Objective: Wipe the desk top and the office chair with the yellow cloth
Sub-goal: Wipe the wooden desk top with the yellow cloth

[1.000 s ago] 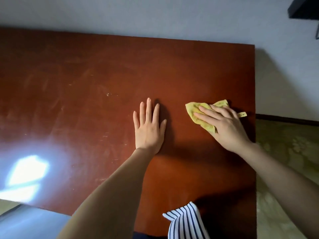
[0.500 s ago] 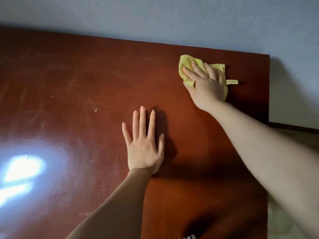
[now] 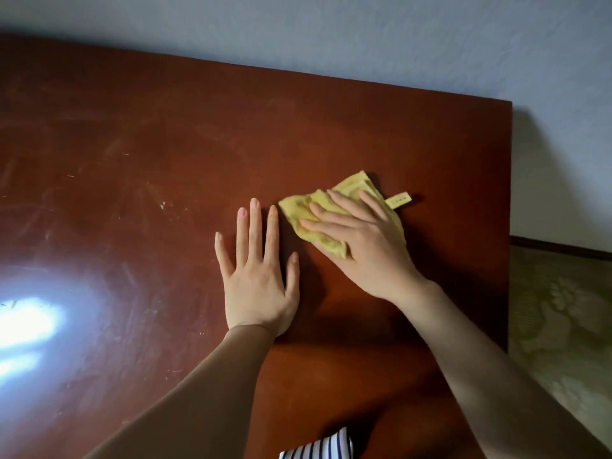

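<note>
Two hands on desk top (image 3: 165, 144).
Right hand (image 3: 364, 256) presses yellow cloth (image 3: 298, 210) with straight fingers; left hand (image 3: 258, 286) lies flat, grasping nothing. Cloth likely soft, light: pin its middle.

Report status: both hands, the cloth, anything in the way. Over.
Left hand flat on desk, empty. Right hand presses cloth to desk, fingers straight. Only left fingertips near cloth, right beside its edge.
</note>
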`<state>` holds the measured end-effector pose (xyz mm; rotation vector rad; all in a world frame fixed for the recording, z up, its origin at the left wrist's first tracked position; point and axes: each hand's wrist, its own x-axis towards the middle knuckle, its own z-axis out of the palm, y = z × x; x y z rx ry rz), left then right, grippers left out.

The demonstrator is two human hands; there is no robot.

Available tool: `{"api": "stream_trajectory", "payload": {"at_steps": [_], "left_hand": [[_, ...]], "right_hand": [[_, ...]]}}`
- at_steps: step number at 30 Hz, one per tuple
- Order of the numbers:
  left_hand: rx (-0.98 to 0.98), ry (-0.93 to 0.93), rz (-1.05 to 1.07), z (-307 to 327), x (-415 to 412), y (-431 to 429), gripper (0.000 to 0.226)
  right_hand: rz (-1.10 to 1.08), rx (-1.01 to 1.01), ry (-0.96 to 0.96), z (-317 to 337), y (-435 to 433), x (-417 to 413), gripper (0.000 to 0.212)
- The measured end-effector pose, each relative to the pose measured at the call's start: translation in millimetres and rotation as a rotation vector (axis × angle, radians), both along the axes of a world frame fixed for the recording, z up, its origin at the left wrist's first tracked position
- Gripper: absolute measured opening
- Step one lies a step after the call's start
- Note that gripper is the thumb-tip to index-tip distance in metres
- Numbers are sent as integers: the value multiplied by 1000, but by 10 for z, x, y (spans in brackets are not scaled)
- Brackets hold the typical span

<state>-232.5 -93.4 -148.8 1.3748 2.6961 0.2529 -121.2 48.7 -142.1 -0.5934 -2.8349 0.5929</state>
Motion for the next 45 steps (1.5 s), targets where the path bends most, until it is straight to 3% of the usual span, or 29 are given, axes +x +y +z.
{"api": "stream_trajectory", "payload": {"at_steps": [3, 8, 19, 24, 34, 39, 45], "left_hand": [[3, -4, 1, -4, 1, 1, 62], [5, -25, -11, -7, -2, -5, 63], [31, -71, -64, 12, -12, 1, 61], [33, -78, -79, 20, 3, 10, 61], [21, -92, -51, 15, -37, 9, 62], [-6, -89, -29, 14, -43, -5, 64], [-24, -77, -20, 11, -68, -25, 64]], "right_hand": [[-6, 34, 47, -25, 28, 413, 33], [-320, 98, 1, -28, 382, 702, 40], [-860, 43, -298, 39, 1218, -112, 47], [-727, 68, -363, 65, 1172, -625, 52], [-115, 182, -321, 45, 749, -1596, 50], [135, 109, -231, 67, 601, -1245, 45], [81, 78, -142, 16, 508, -320, 45]]}}
